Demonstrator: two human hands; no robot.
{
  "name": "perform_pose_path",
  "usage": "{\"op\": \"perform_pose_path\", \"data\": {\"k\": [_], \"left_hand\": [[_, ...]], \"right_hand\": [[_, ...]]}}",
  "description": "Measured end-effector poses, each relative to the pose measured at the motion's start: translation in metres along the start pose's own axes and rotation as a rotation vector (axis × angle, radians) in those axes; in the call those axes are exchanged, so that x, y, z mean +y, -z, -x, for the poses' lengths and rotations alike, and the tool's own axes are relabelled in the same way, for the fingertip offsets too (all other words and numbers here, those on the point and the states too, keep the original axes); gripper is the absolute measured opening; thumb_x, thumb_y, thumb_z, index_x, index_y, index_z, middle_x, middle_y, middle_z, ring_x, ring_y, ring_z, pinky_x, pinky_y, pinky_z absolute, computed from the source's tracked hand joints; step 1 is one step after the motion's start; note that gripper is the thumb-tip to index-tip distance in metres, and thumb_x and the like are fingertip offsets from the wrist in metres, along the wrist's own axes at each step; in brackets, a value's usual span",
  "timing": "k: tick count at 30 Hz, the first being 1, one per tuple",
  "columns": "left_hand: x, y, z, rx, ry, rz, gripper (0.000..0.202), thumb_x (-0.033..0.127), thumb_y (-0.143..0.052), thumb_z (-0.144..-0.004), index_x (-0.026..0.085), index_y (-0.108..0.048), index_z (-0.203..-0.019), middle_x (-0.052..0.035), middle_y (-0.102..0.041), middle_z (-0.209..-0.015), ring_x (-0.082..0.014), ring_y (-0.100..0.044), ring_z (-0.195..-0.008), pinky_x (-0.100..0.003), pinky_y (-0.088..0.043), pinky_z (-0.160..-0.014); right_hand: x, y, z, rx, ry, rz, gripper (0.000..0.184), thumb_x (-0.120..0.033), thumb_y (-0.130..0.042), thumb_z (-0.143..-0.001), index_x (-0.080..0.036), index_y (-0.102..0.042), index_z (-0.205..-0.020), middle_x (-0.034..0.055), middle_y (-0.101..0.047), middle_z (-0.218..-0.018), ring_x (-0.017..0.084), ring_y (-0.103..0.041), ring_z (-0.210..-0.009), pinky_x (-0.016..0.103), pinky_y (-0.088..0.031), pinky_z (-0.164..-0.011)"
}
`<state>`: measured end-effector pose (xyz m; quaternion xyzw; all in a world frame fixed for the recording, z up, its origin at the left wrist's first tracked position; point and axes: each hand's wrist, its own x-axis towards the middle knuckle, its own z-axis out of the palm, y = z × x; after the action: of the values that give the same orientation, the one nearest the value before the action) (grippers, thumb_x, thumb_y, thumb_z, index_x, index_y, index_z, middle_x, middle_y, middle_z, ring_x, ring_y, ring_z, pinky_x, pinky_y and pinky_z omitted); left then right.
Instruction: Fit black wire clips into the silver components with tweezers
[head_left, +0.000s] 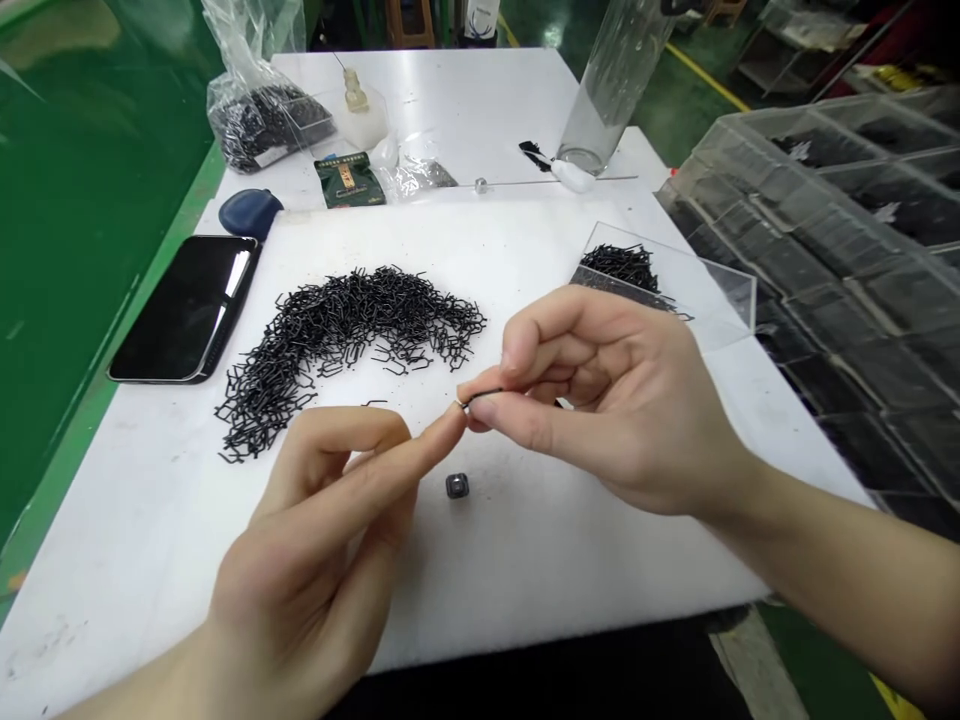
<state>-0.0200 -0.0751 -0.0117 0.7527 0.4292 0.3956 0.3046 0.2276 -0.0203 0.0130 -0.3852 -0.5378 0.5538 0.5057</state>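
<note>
**A thin black wire clip held at the fingertips**

Left of the fingers, a large heap of bent black wire clips remains; the left hand's narrowed index fingertip touches the clip's end; the right hand's thumb and forefinger pinch it; beyond them, a clear acrylic tray holds a smaller pile.

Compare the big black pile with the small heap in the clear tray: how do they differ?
The black wire pile is far larger than the small heap, and spreads in a loose arc on the white board, while the heap sits bunched inside the clear tray. Both are bent black wire pieces.
</note>
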Motion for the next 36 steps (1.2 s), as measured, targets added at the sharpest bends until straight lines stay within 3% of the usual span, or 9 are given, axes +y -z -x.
{"op": "perform_pose_path", "data": {"k": [6,11,15,20,22,25,36], "left_hand": [[-0.005,0.004,-0.007,-0.073,-0.109,-0.015,0.089,-0.006,-0.059,-0.112,0.052,-0.063,-0.178,-0.0055,-0.064,-0.124,-0.0218,-0.068,-0.11,-0.036,-0.069,-0.094],[0.0,0.003,-0.011,-0.08,-0.114,0.017,0.087,-0.007,-0.051,-0.114,0.048,-0.063,-0.179,-0.0052,-0.065,-0.12,-0.0197,-0.067,-0.113,-0.031,-0.067,-0.097],[0.003,0.0,-0.016,-0.009,-0.078,0.08,0.073,-0.002,-0.059,-0.113,0.046,-0.077,-0.165,-0.005,-0.066,-0.113,-0.02,-0.065,-0.101,-0.031,-0.066,-0.082],[0.0,-0.006,-0.019,0.109,-0.051,0.172,0.059,0.001,-0.079,-0.105,0.04,-0.088,-0.148,-0.0035,-0.068,-0.109,-0.0185,-0.065,-0.097,-0.029,-0.063,-0.075],[-0.002,-0.008,-0.02,0.127,-0.032,0.209,0.055,0.005,-0.089,-0.099,0.037,-0.09,-0.143,-0.004,-0.072,-0.111,-0.0188,-0.068,-0.095,-0.031,-0.064,-0.074],[-0.002,-0.008,-0.021,0.138,0.008,0.27,0.046,0.007,-0.097,-0.095,0.036,-0.095,-0.131,-0.0031,-0.078,-0.105,-0.0189,-0.071,-0.091,-0.032,-0.063,-0.072],[0.002,-0.005,-0.024,0.139,0.089,0.344,0.03,0.011,-0.104,-0.093,0.036,-0.101,-0.112,-0.0011,-0.086,-0.093,-0.0149,-0.075,-0.076,-0.026,-0.06,-0.06]], "right_hand": [[-0.005,0.002,0.004,0.053,-0.032,0.098,0.038,-0.021,-0.115,-0.078,-0.032,-0.08,-0.088,-0.0036,-0.09,-0.088,0.022,-0.091,-0.084,0.031,-0.073,-0.067],[-0.001,0.003,0.003,0.05,-0.03,0.098,0.035,-0.028,-0.114,-0.082,-0.032,-0.08,-0.088,-0.0011,-0.09,-0.088,0.022,-0.089,-0.08,0.032,-0.071,-0.065],[0.001,0.003,0.002,0.021,-0.088,0.016,0.038,-0.022,-0.114,-0.079,-0.033,-0.08,-0.09,-0.0026,-0.091,-0.088,0.02,-0.089,-0.08,0.029,-0.071,-0.067],[0.004,0.005,0.001,-0.122,-0.348,-0.184,0.04,-0.021,-0.114,-0.08,-0.032,-0.08,-0.099,-0.0001,-0.095,-0.092,0.025,-0.094,-0.092,0.024,-0.066,-0.06],[0.006,0.005,0.0,-0.187,-0.419,-0.188,0.038,-0.026,-0.113,-0.082,-0.03,-0.08,-0.099,0.0001,-0.092,-0.084,0.026,-0.093,-0.09,0.027,-0.068,-0.064],[0.007,0.004,0.001,-0.244,-0.44,-0.133,0.033,-0.032,-0.111,-0.087,-0.031,-0.08,-0.098,-0.0033,-0.083,-0.069,0.023,-0.086,-0.077,0.031,-0.07,-0.073],[0.005,0.0,0.004,-0.259,-0.456,-0.133,0.03,-0.029,-0.113,-0.084,-0.03,-0.084,-0.093,-0.0038,-0.083,-0.07,0.017,-0.081,-0.067,0.024,-0.071,-0.071]]}}
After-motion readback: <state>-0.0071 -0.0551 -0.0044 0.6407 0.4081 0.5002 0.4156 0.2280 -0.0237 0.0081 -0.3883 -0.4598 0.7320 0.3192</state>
